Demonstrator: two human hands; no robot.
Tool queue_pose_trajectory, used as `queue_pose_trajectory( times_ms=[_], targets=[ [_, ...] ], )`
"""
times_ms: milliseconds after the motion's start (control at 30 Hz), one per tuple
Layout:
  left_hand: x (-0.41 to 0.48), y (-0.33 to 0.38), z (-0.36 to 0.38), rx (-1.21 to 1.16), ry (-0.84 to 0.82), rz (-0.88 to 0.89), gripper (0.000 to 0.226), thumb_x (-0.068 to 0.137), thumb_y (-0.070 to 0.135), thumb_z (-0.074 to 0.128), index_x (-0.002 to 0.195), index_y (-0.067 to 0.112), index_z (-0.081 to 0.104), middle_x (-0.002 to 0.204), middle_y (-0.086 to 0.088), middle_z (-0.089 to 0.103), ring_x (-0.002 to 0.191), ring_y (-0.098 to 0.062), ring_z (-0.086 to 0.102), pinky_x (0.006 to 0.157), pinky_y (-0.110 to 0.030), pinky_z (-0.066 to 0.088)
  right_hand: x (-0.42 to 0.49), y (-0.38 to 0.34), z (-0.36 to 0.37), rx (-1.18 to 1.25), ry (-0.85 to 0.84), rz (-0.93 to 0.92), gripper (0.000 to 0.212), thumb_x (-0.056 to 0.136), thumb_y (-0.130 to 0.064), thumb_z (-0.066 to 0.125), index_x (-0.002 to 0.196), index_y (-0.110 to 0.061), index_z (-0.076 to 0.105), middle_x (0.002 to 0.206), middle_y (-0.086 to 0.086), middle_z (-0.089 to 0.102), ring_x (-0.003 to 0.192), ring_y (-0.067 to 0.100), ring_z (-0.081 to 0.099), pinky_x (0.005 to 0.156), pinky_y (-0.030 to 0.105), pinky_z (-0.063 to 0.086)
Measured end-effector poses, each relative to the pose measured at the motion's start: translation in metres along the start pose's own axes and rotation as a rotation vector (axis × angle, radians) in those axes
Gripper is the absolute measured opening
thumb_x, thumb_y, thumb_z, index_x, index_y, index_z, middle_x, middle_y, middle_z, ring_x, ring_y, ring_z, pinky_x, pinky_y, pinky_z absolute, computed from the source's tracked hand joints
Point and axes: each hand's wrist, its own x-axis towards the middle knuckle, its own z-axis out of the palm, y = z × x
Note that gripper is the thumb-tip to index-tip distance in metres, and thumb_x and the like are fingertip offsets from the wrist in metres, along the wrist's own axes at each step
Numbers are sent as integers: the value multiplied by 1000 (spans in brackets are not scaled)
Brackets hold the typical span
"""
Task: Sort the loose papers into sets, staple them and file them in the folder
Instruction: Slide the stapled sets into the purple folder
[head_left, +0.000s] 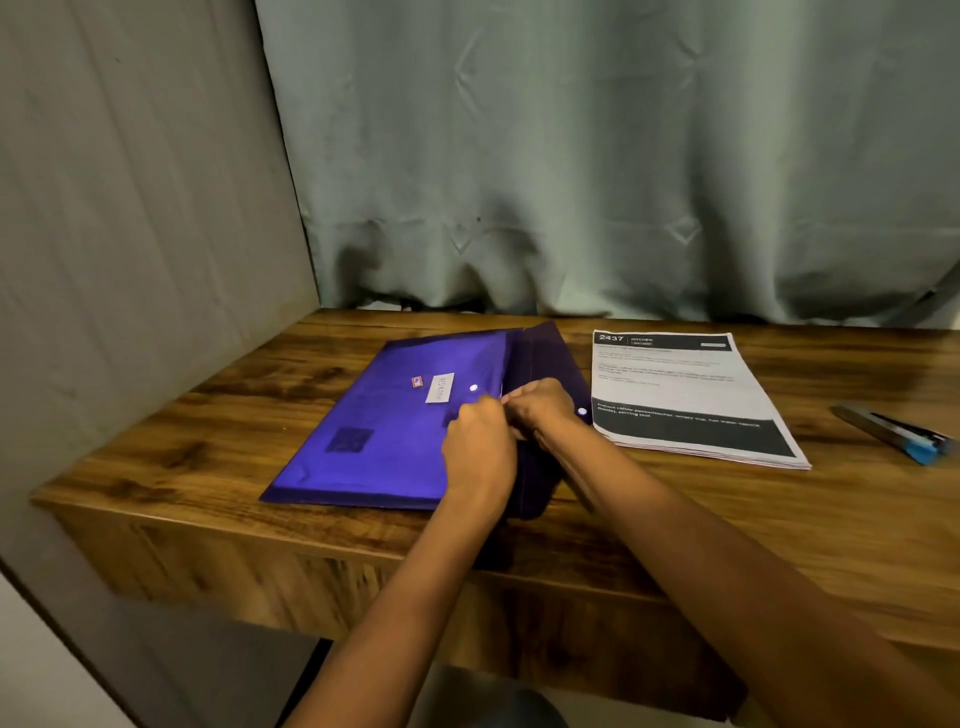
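A blue plastic snap folder lies flat on the wooden desk, its flap turned out to the right. My left hand and my right hand meet at the folder's mouth, fingers curled and pinching its edge near the white snap button. A stack of printed papers with black header bands rests to the right of the folder. Further right lies a grey and blue stapler. Whether any sheets are inside the folder cannot be told.
A grey-green curtain hangs behind the desk and a grey wall closes the left side. The desk's front edge runs just under my forearms.
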Motion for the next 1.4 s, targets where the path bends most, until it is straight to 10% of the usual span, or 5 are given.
queue_pose_trajectory(
  times_ms=[467, 900, 1033, 1200, 1400],
  targets=[
    [-1, -3, 6, 5, 6, -25, 26, 101, 9, 33, 118, -1, 50, 119, -20, 57, 108, -38, 55, 78, -41, 43, 0, -1, -10, -77, 22, -28, 11, 67, 1, 72, 77, 4, 72, 66, 13, 66, 37, 13, 57, 40, 19, 46],
    [4, -14, 15, -47, 96, -24, 29, 99, 6, 35, 120, -1, 53, 107, -22, 62, 97, -41, 60, 76, -44, 48, 31, 5, -96, -406, 293, -169, 11, 81, -3, 69, 90, 1, 67, 102, 16, 65, 93, 28, 62, 70, 31, 48],
    [4, -14, 15, -73, 113, -13, 26, 99, 6, 37, 116, -3, 55, 105, -22, 63, 94, -39, 61, 73, -41, 48, 17, 7, -88, -821, 340, -489, 39, 84, -9, 68, 120, 0, 55, 127, 17, 49, 118, 31, 45, 92, 35, 45],
    [6, -15, 11, -112, 123, -19, 25, 99, 8, 39, 112, -1, 57, 104, -23, 62, 94, -40, 59, 69, -38, 43, -6, -3, -71, -872, -227, -861, 30, 84, -33, 69, 103, -10, 66, 108, 4, 59, 104, 19, 53, 81, 21, 38],
    [5, -18, 9, -154, 136, -33, 22, 97, 8, 41, 101, -3, 59, 98, -23, 62, 89, -39, 58, 61, -31, 33, -16, 0, -77, -1075, -602, -945, 60, 80, -53, 68, 128, -18, 58, 132, -5, 56, 121, 10, 47, 105, 27, 33]
  ],
)
